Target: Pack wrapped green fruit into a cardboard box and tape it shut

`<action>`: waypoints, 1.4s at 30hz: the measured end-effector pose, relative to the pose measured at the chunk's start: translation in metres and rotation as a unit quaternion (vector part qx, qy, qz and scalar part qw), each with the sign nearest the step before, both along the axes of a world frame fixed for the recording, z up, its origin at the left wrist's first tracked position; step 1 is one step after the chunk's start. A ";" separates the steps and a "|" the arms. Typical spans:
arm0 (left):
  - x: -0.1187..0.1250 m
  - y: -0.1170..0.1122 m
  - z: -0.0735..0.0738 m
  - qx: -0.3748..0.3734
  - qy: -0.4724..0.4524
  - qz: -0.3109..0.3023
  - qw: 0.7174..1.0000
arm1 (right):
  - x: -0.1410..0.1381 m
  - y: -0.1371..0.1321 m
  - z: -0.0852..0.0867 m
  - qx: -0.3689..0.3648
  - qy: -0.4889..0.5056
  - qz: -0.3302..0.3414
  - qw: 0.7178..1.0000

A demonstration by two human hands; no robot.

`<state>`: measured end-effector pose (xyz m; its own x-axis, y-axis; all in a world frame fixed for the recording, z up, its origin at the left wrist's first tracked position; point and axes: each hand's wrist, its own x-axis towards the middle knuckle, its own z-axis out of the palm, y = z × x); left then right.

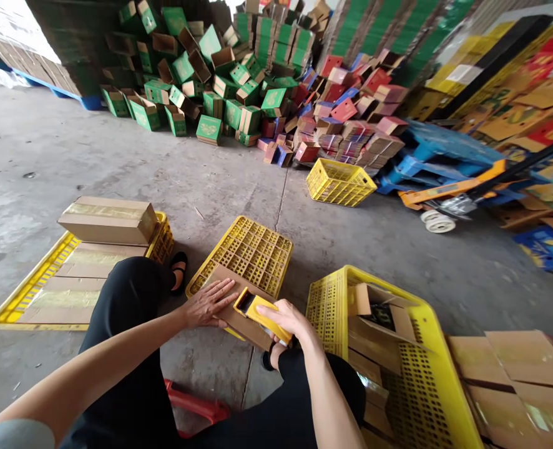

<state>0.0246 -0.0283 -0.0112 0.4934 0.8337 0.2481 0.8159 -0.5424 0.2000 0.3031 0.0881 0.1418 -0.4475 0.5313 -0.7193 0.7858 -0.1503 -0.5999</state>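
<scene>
A long brown cardboard box [246, 327] lies across an upturned yellow crate [258, 249] between my knees. My left hand [211, 302] rests flat on the left part of the box, fingers stretched out. In my right hand [288, 321] is a yellow tape dispenser [260, 310], gripped by its handle, with its front end over the middle of the box top. My fingers and the dispenser cover part of that top, so I cannot tell how much tape lies there.
Taped boxes [110, 218] fill a yellow crate [12, 315] on the left. At right, another yellow crate [326, 312] holds cartons, one open-flapped. Further off are a small yellow crate [339, 184], a pallet jack [454, 187], blue pallets [445, 146] and heaped green boxes [208, 128].
</scene>
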 end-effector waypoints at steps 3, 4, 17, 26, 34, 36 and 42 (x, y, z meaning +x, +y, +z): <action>0.011 0.001 0.002 -0.014 0.000 -0.019 1.000 | -0.001 -0.001 -0.001 0.010 -0.009 0.006 1.000; 0.014 0.001 0.002 -0.012 -0.002 -0.029 0.999 | -0.001 -0.002 -0.001 0.013 -0.013 0.009 1.000; 0.015 0.002 -0.008 0.038 -0.010 -0.038 0.998 | 0.020 -0.002 0.005 0.002 0.012 0.012 1.000; 0.018 0.001 -0.008 0.000 0.000 -0.032 0.999 | 0.021 0.000 -0.002 -0.014 -0.009 0.006 1.000; 0.029 0.005 -0.001 -0.002 -0.014 -0.071 0.997 | 0.017 -0.005 0.004 -0.001 -0.018 0.007 1.000; 0.027 0.004 -0.003 0.001 -0.014 -0.071 0.997 | 0.018 -0.007 0.004 -0.009 -0.012 0.008 1.000; 0.023 0.004 -0.007 0.016 -0.017 -0.074 0.997 | 0.034 -0.005 0.007 -0.021 0.007 0.010 1.000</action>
